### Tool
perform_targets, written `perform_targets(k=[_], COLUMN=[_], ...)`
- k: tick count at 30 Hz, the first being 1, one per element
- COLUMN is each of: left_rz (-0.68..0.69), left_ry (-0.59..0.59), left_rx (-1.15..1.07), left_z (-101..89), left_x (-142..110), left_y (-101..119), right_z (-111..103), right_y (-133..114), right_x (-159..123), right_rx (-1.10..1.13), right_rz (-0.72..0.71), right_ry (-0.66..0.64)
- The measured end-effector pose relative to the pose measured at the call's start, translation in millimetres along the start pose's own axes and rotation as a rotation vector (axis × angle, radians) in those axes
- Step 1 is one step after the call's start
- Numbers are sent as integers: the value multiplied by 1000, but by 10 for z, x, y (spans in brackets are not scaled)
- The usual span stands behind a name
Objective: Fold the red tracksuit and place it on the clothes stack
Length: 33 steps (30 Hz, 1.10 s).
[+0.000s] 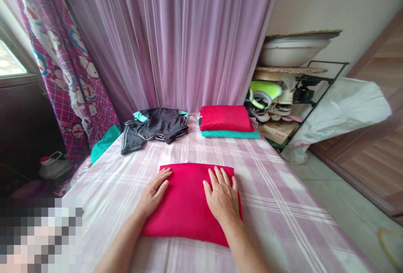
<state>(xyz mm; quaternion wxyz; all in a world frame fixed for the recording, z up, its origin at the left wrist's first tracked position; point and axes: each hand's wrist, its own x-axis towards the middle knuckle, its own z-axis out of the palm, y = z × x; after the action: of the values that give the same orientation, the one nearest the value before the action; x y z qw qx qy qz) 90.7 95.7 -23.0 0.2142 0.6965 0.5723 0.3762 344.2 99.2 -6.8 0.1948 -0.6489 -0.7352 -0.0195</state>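
Observation:
A folded red garment [189,206] lies flat on the checked tablecloth [270,222] in front of me. My left hand [155,193] rests along its left edge, fingers stretched out and slightly apart. On its right side my right hand [222,195] lies flat, palm down, with the fingers spread. Neither hand grips the cloth. Farther back on the right sits a stack: a folded red garment [225,118] on top of a teal one [231,134]. To the left of that stack, a dark garment [157,124] with white piping and teal parts lies loosely crumpled.
Purple curtains [195,42] hang behind the table. At the right, a black rack [327,81] holds shoes, a box and a large basin [292,50]. A white plastic bag [346,109] hangs beside it. A jug with a red cap [54,166] stands at the left.

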Motion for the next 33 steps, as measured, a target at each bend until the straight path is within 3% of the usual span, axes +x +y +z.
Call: perform_targets(k=[11,25,30,33], left_rz=[-6,112,93,75], left_ry=[25,105,144,148], left_rx=[-46,-69,-18,78], left_z=[-6,107,217,206], left_x=[-59,31,-30,-126], left_y=[-23,-117,-75,69], right_z=[49,57,12,-3], right_y=[12,8,128,178], right_x=[-20,22,113,133], right_rx=[-40,-81,-73,-79], right_rz=[-28,-22,-66,-88], right_ry=[10,28,-56,-75])
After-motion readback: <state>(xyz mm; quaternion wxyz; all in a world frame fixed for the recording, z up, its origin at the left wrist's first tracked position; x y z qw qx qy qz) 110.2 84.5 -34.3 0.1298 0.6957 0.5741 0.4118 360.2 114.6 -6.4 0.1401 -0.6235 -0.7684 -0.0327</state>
